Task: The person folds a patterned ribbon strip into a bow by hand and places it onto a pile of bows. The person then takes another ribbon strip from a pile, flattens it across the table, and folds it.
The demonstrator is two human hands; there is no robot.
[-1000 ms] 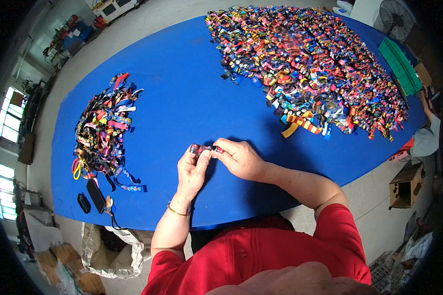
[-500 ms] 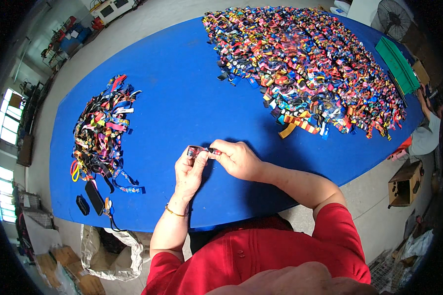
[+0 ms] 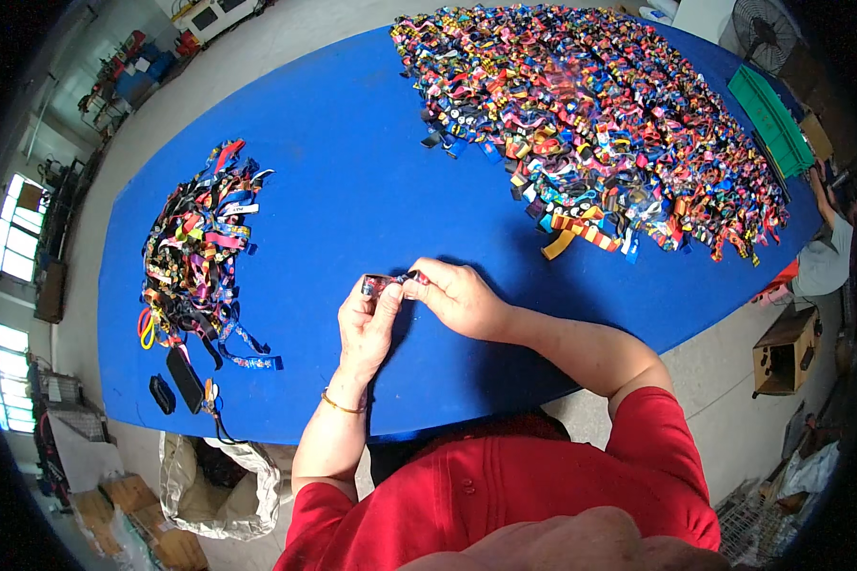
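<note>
Between my two hands, above the blue table [image 3: 343,181], is a short fabric strap [image 3: 376,285] with a dark, red and white pattern. My left hand [image 3: 366,324] grips one end between thumb and fingers, and a flat piece of it sticks up past the fingertips. Pinched on the other end is my right hand [image 3: 457,300], whose fingers partly cover the strap. A small heap of similar colourful straps [image 3: 198,238] lies to the left. Off to the right spreads a far larger pile of straps [image 3: 590,124], with a yellow striped one [image 3: 571,236] at its near edge.
Near the table's left front edge lie a black phone-like object [image 3: 186,379] and a small black case [image 3: 162,394]. An open whitish sack [image 3: 257,495] stands below that edge. A green bin [image 3: 771,119] sits at the far right, near another person's arm [image 3: 822,200].
My hands have drawn slightly closer together on the strap. The right hand has moved a little up and left, and both still hold it.
</note>
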